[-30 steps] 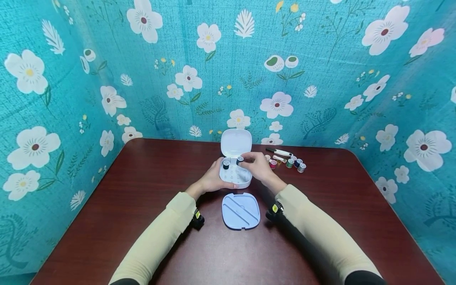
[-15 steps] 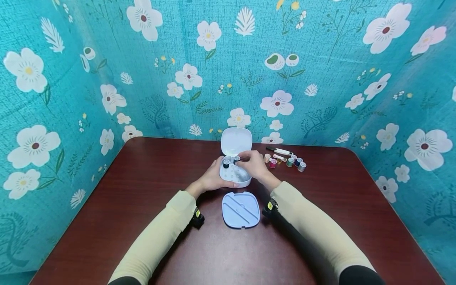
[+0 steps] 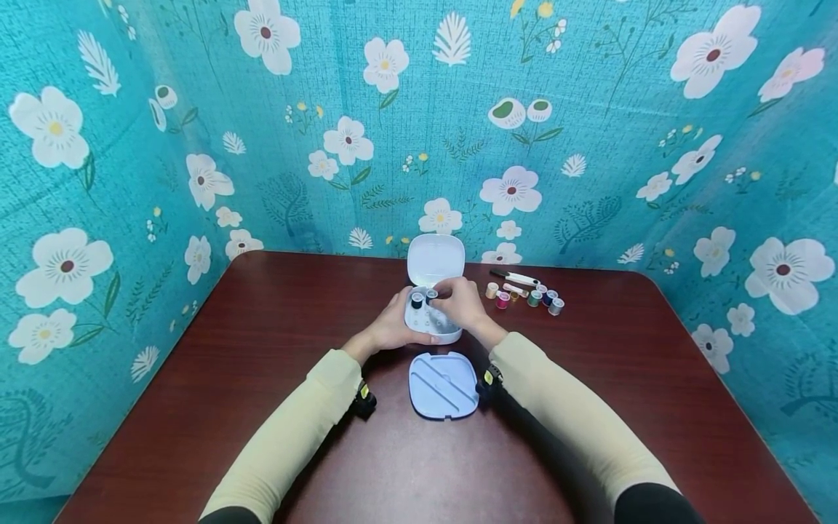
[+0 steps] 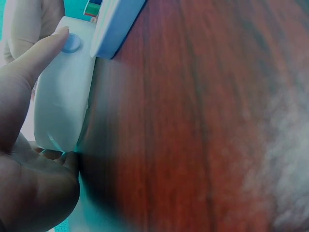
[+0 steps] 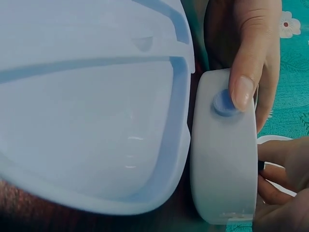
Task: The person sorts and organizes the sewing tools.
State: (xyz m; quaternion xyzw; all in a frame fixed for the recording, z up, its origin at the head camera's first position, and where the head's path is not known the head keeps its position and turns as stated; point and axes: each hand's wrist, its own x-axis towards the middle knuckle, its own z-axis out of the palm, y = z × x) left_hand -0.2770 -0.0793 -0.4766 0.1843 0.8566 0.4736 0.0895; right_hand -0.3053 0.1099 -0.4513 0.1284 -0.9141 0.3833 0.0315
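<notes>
A white sewing box (image 3: 448,338) stands open at the back middle of the table, its lid (image 3: 435,259) raised. My left hand (image 3: 391,324) grips its left side, the thumb along the front wall beside a round blue button (image 4: 72,43). Over the box, my right hand (image 3: 461,301) pinches a dark thread spool (image 3: 431,295) in the back row. Just left of it sits a black thread spool (image 3: 417,300) among small pegs. The right wrist view shows the right hand's curled fingers (image 5: 275,181) at the box's rim; the spool there is mostly hidden.
A light-blue divided tray (image 3: 444,386) lies in front of the box. Right of the box are several thread spools, including a pink one (image 3: 503,300) and a green one (image 3: 534,298). A black-and-white pen-like tool (image 3: 514,277) lies behind them. A flowered curtain (image 3: 366,182) borders the table (image 3: 294,306).
My right hand has moved left over the box, bringing the dark spool from the back middle to beside the black spool. The left hand keeps its hold on the box.
</notes>
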